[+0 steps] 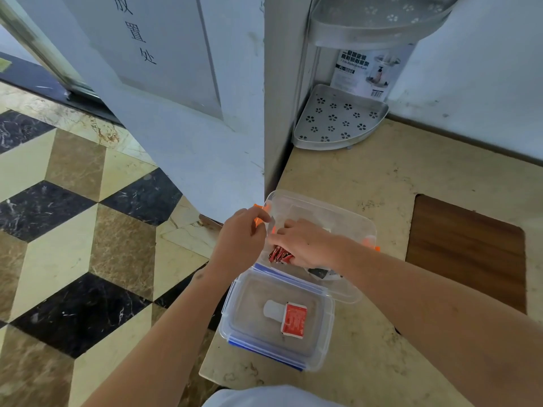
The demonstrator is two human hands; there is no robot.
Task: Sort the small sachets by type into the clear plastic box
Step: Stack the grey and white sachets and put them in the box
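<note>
A clear plastic box (352,221) with orange clips stands open on the beige marble counter. My right hand (305,245) reaches into it, palm down, fingers closed over a bunch of red sachets (277,255). My left hand (242,237) is at the box's left rim and pinches a small pale sachet (271,224) between thumb and fingers. A dark sachet (318,273) lies in the box's near part, half hidden under my right wrist. In front, a second clear box with blue clips (235,321) holds a red-and-white sauce cup (289,317).
A metal corner shelf rack (338,121) stands at the counter's back against the wall. A brown wooden board (467,251) lies on the right. A white door (182,113) is to the left; the counter edge drops to a patterned marble floor (73,230).
</note>
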